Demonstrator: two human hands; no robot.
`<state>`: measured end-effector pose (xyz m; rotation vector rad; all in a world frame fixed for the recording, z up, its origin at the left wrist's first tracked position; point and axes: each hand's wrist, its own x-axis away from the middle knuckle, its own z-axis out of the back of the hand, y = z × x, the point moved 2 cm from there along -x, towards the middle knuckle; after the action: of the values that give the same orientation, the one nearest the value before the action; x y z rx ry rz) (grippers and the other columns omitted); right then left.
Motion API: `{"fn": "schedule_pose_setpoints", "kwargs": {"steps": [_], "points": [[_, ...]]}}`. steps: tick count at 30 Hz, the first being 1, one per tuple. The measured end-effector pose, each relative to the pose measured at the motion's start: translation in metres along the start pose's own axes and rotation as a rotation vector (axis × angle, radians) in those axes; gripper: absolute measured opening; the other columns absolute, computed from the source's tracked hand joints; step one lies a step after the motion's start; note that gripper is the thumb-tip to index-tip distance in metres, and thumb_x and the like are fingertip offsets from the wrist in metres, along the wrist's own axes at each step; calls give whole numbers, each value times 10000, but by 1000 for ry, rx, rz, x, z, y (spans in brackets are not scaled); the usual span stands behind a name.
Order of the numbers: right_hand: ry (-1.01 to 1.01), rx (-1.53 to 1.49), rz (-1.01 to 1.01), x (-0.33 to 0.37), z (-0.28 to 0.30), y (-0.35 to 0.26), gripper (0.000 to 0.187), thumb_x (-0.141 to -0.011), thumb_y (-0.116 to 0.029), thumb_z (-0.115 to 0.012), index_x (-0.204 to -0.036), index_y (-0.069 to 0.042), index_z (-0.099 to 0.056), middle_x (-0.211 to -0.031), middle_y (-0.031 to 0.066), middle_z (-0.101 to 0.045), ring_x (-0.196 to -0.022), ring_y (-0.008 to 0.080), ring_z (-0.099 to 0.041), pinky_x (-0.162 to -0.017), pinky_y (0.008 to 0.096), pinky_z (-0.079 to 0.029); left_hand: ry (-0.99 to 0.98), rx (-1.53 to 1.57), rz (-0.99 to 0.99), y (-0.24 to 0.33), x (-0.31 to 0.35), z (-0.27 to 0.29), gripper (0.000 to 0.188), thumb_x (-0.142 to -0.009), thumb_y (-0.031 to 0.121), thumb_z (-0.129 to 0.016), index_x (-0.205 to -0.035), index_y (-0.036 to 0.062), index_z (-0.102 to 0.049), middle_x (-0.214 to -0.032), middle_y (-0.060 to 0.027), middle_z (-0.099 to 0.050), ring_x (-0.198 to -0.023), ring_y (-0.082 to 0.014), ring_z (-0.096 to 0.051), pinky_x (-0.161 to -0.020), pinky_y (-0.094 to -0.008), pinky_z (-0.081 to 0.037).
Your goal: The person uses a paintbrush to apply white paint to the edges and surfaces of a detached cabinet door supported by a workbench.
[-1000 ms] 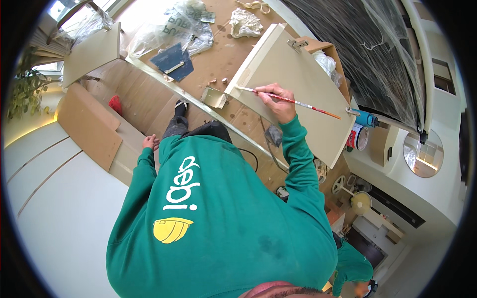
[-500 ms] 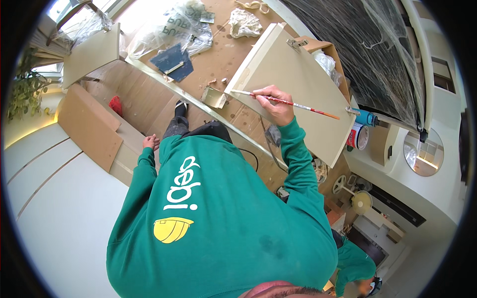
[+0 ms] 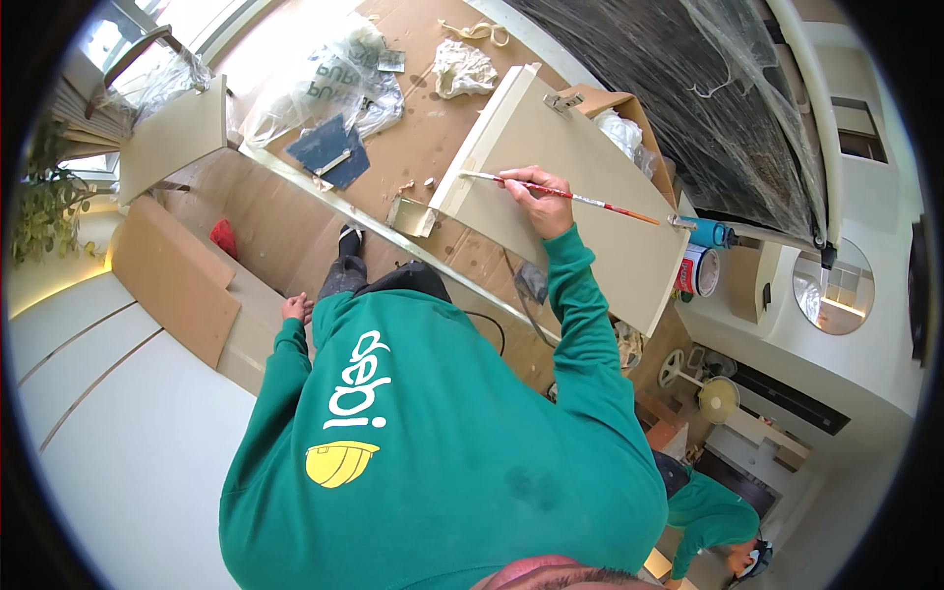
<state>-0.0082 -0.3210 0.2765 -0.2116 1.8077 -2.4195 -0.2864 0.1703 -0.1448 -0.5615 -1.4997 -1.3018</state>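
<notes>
My right hand [image 3: 540, 201] pinches a thin paintbrush [image 3: 600, 205] with a red-and-white patterned handle and an orange end. Its pale tip meets or hovers just over the left edge of a beige cabinet door [image 3: 580, 226]; actual contact is too fine to tell. Two metal hinges are fixed to the door, one a far hinge [image 3: 563, 101] and one a right-hand hinge [image 3: 680, 223]. Low at my left side hangs my left hand [image 3: 297, 308], fingers loosely curled, with nothing visible in them.
A cardboard-covered table [image 3: 413, 147] bears a clear plastic bag [image 3: 329, 84], a dark blue sheet [image 3: 329, 152] and crumpled cloth [image 3: 462, 69]. Right of the door are a blue bottle [image 3: 708, 233] and a paint can [image 3: 699, 270]. Another person [image 3: 713, 506] in green bends at lower right.
The brush tip has shifted slightly along the door's left edge, toward the far side. My view has moved a little; the grip is unchanged.
</notes>
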Motion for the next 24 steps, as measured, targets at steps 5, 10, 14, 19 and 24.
{"fn": "schedule_pose_setpoints", "kwargs": {"steps": [5, 10, 14, 19, 24], "points": [[49, -36, -28, -15, 10, 8, 167, -913, -43, -643, -1042, 35, -715, -967, 99, -726, -912, 155, -685, -859, 264, -542, 4, 26, -16, -2, -1, 1, 385, -922, 349, -687, -1119, 46, -555, -940, -140, -708, -802, -260, -698, -603, -387, -578], [120, -59, -9, -29, 16, 8, 160, -907, -44, -654, -1030, 32, -723, -934, 84, -733, -861, 126, -688, -798, 242, -550, 9, 39, -10, -1, 2, 2, 375, -924, 347, -686, -1119, 55, -555, -947, -134, -708, -800, -257, -694, -611, -387, -577], [121, -87, -24, -33, 22, 8, 163, -910, -53, -655, -1032, 29, -725, -940, 83, -732, -856, 130, -687, -799, 244, -549, 20, 8, 10, 4, 7, 1, 362, -927, 344, -684, -1117, 62, -558, -960, -137, -709, -816, -266, -695, -645, -404, -580], [-92, 25, 42, -24, 21, 7, 163, -911, -57, -656, -1029, 28, -727, -943, 87, -732, -851, 137, -687, -801, 243, -548, 20, 39, 16, 5, 9, 2, 360, -927, 347, -686, -1107, 63, -557, -976, -144, -710, -824, -273, -696, -659, -411, -582], [-6, -39, -8, -30, 18, 0, 163, -909, -46, -653, -1036, 33, -720, -959, 101, -726, -900, 155, -682, -850, 277, -541, 14, 46, 10, 4, 6, 0, 357, -926, 346, -688, -1094, 61, -555, -969, -142, -708, -814, -274, -696, -645, -405, -582]]}}
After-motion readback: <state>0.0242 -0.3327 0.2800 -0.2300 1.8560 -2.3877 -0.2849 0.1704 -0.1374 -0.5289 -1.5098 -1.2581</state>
